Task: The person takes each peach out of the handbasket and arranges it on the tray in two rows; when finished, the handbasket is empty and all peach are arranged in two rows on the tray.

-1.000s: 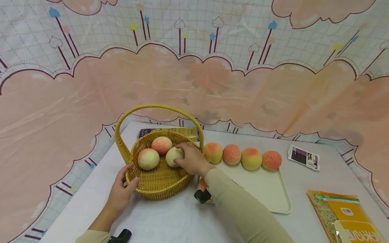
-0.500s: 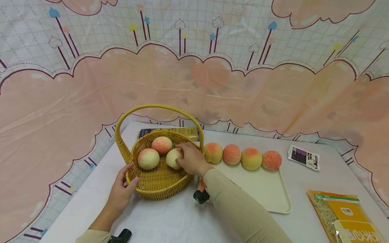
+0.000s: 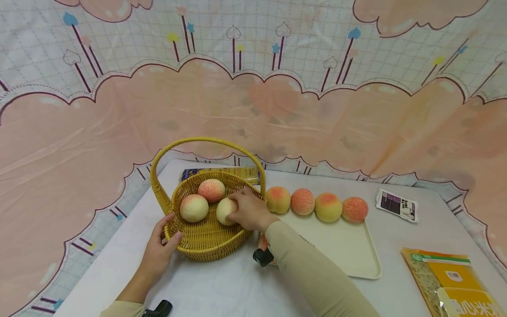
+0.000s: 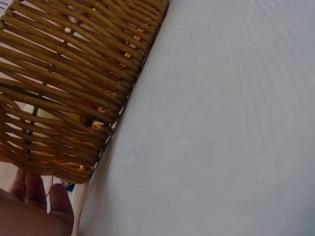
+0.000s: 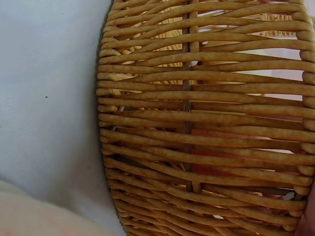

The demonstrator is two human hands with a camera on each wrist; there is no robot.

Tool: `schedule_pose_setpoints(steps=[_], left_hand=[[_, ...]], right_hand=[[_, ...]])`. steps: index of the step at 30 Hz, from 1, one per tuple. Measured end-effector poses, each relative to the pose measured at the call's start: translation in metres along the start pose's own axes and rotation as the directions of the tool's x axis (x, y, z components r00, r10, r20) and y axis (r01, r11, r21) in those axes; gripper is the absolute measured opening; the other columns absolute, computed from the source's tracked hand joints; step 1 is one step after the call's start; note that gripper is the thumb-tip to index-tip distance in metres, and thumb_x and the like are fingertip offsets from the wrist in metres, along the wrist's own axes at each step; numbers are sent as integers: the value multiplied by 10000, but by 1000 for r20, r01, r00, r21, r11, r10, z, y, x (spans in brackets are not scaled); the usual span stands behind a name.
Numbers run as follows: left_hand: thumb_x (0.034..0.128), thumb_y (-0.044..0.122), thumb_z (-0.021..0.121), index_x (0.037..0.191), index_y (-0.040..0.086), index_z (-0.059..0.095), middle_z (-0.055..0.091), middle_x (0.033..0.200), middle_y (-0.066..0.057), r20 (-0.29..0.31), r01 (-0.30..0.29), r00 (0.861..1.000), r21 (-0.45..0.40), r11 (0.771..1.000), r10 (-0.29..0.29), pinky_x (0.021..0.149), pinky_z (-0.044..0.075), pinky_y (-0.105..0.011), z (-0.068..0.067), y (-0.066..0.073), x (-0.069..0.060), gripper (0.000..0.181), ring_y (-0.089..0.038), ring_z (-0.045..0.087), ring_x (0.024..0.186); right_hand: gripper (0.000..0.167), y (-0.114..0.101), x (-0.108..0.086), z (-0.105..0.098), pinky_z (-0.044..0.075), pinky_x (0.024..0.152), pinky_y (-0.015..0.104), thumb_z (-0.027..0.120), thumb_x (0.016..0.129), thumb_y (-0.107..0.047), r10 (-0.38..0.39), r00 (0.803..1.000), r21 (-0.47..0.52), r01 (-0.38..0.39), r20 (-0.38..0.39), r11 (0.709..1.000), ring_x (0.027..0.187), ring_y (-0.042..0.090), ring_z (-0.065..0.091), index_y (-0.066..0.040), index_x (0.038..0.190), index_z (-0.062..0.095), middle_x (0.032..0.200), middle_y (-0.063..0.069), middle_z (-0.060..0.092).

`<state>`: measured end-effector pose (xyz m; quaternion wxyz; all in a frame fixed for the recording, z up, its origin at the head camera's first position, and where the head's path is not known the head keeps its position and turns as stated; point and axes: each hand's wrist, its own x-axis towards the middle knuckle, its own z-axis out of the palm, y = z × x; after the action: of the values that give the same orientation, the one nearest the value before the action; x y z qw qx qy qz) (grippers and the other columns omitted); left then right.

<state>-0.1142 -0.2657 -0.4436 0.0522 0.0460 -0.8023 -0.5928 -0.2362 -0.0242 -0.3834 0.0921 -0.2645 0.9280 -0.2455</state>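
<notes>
A yellow wicker basket (image 3: 214,251) with a tall arched handle stands on the white-covered table, its woven side filling much of both wrist views. My left hand (image 3: 156,251) holds its left end, fingers at the rim and thumb against the near side. Inside the basket, my right hand (image 3: 251,211) grips a pale peach (image 3: 226,211) between thumb and fingers, covering the fruit's right part. Two more peaches lie beside it: a pale one with a pink blush (image 3: 194,208) and a redder speckled one (image 3: 211,190).
A cream tray (image 3: 356,255) to the right bears several peaches (image 3: 328,207) along its far edge; another is partly hidden by my right sleeve. A long yellow-and-blue packet (image 3: 245,175) lies behind the basket. Farther right are a small pouch (image 3: 397,205) and a yellow bag (image 3: 451,277).
The pale peach in my right hand has turned slightly and come a little nearer to me, the thumb shifting across it. My left hand and the basket stay in place.
</notes>
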Motion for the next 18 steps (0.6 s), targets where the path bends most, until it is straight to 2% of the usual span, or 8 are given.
schedule_pose_setpoints(steps=[5, 8, 11, 18], left_hand=[[1057, 137, 499, 1559, 35, 190, 303, 1455, -285, -6, -12, 1000, -1, 1000, 12, 790, 467, -184, 0, 0, 0, 599, -148, 437, 1115], [1055, 131, 501, 1557, 32, 192, 298, 1459, -285, -7, -16, 1000, -9, 1000, 16, 793, 466, -181, 0, 0, 0, 598, -79, 444, 1096], [1055, 132, 503, 1557, 32, 194, 291, 1469, -285, -8, -18, 1000, -12, 1000, 18, 796, 464, -174, 0, -1, 0, 598, -32, 442, 1084], [1056, 142, 505, 1561, 35, 187, 295, 1467, -286, -7, -7, 1000, -10, 1000, 7, 799, 466, -176, 0, -1, 0, 606, -126, 435, 1120]], right_hand=[[649, 0, 0, -1, 453, 948, 386, 806, 841, -393, -18, 1000, -2, 18, 20, 1000, 1161, 204, 562, -172, 1401, 565, 1356, 30, 579], [692, 0, 2, 0, 454, 945, 383, 825, 816, -403, -16, 1000, -13, 16, 27, 1000, 1140, 199, 582, -162, 1405, 553, 1328, 14, 609], [726, -1, 3, 0, 442, 974, 384, 830, 808, -414, -17, 999, -36, 19, 39, 999, 1199, 198, 558, -163, 1428, 547, 1363, 15, 591], [715, -1, 2, 1, 449, 951, 401, 812, 818, -449, -28, 998, -50, 31, 60, 998, 1165, 209, 583, -217, 1438, 543, 1337, -4, 620]])
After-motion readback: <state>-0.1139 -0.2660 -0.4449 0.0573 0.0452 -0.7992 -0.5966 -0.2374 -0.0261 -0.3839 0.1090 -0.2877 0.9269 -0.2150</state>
